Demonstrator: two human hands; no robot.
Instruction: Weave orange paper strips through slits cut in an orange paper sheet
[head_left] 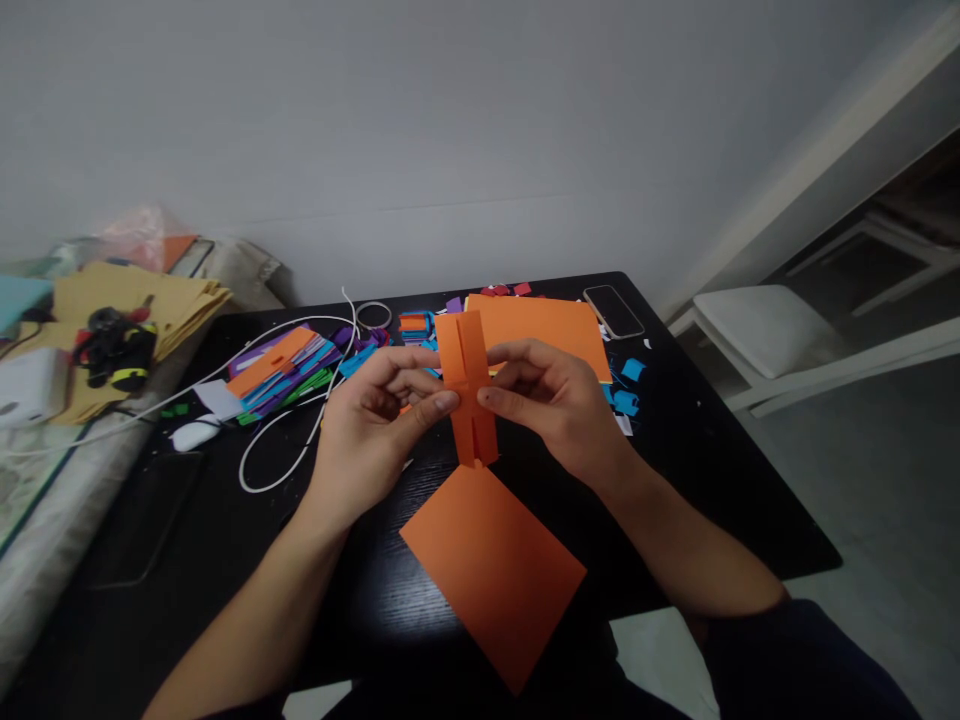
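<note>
A folded orange paper strip [468, 385] stands roughly upright above the black table, with creased flaps along its length. My left hand [386, 410] pinches its left edge between thumb and fingers. On the right edge, my right hand [551, 395] grips the same strip, thumb facing me. Below the strip, a flat orange sheet [495, 570] lies turned cornerwise near the table's front edge. Behind my right hand is a larger orange sheet [551, 325] at the back of the table.
Folded coloured papers [281, 365] and a looping white cable [259, 488] lie left. A phone [613, 311] sits back right, near blue paper pieces [626, 402]. A dark phone-like object [146, 520] and a white mouse-like item [195, 432] are at left.
</note>
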